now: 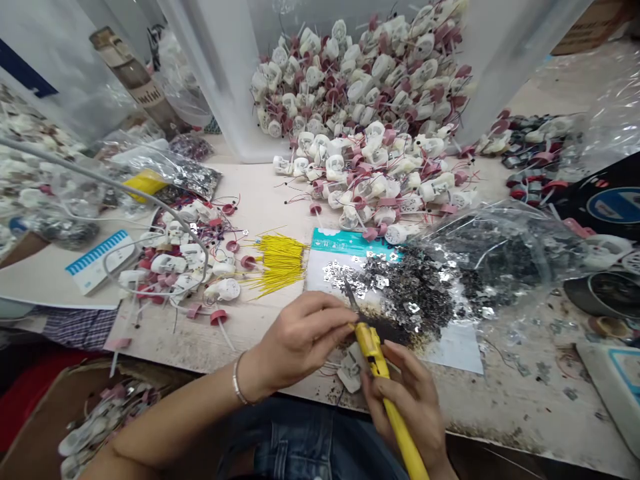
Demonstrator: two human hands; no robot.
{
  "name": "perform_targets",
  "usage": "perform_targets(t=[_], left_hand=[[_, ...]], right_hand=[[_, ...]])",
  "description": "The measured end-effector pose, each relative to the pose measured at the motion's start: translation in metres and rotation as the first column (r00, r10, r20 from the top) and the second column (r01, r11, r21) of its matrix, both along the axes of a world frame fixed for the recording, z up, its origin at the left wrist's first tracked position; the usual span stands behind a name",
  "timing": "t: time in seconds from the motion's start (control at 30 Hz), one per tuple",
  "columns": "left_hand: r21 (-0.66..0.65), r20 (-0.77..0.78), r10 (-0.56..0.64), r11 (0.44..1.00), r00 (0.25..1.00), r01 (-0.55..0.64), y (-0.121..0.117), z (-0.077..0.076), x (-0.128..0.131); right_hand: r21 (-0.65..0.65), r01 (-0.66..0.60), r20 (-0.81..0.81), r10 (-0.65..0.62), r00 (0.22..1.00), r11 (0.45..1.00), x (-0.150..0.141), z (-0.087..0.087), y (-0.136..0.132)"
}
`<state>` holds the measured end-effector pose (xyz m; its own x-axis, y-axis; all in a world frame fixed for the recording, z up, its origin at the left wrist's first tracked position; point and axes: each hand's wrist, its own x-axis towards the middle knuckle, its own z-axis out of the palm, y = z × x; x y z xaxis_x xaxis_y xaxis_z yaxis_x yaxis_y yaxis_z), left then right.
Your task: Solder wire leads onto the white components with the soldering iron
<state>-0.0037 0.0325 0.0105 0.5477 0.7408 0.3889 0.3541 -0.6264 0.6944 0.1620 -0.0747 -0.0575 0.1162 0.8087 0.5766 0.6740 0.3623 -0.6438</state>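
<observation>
My right hand (413, 400) is wrapped round the yellow handle of what looks like a soldering iron (383, 373), with a thin grey shaft at its far end angled toward small metal plates (345, 277). My left hand (305, 337) has thumb and forefinger pinched together close to the front of the yellow handle; whatever lies between those fingertips is too small to make out. Under the hands, near the table's front edge, rests a white plastic part (350, 370). To the left of the metal plates a fan of thin yellow wires (283, 263) lies on the table.
Dark metal pieces (420, 293) are heaped to the right, beside a clear plastic bag (505, 247). White-and-pink motor parts (360, 173) spill from a tipped translucent bin (220, 80). More such parts (185, 257) and a looped grey cable (150, 193) lie left. A cardboard box (45, 427) stands below.
</observation>
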Motion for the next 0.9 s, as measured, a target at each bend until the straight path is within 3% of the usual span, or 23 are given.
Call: perform_targets(t=[0.1,0.17,0.23,0.33,0.43,0.5,0.63,0.77,0.9], left_hand=[[0.139,-0.236,-0.188,0.965,0.953,0.224,-0.007,0.001,-0.019],[0.094,-0.404,-0.338,0.909,0.850,0.406,-0.015,-0.002,-0.023],[0.007,-0.444,-0.425,0.879,0.789,0.477,-0.024,-0.009,-0.021],[-0.164,-0.188,-0.367,0.926,0.911,0.339,-0.033,-0.021,-0.012],[-0.416,0.066,-0.083,0.904,0.994,0.103,-0.035,-0.031,-0.004],[-0.503,0.056,0.021,0.864,0.998,0.010,-0.034,-0.035,-0.003],[-0.482,-0.052,-0.019,0.876,0.998,-0.009,-0.033,-0.036,-0.004],[-0.524,-0.081,-0.030,0.852,0.996,-0.017,-0.033,-0.032,-0.004],[-0.579,-0.100,-0.025,0.814,0.995,-0.038,-0.035,-0.029,-0.003]], right_hand=[[0.034,0.157,-0.035,-0.156,0.987,0.987,-0.001,0.001,0.007],[0.015,0.253,-0.060,-0.251,0.966,0.967,-0.002,0.002,0.012],[-0.018,0.297,-0.082,-0.298,0.951,0.955,-0.004,0.002,0.016],[-0.012,0.245,-0.099,-0.245,0.964,0.969,-0.005,-0.003,0.020],[0.038,0.152,-0.059,-0.150,0.987,0.988,-0.005,-0.007,0.021],[0.033,0.107,-0.065,-0.104,0.992,0.994,-0.006,-0.007,0.020],[-0.052,0.077,-0.227,-0.086,0.970,0.996,-0.013,-0.002,0.017],[0.015,0.155,-0.219,-0.148,0.964,0.988,-0.025,0.003,0.016],[-0.008,0.000,-0.210,-0.002,0.978,1.000,-0.025,0.004,0.012]])
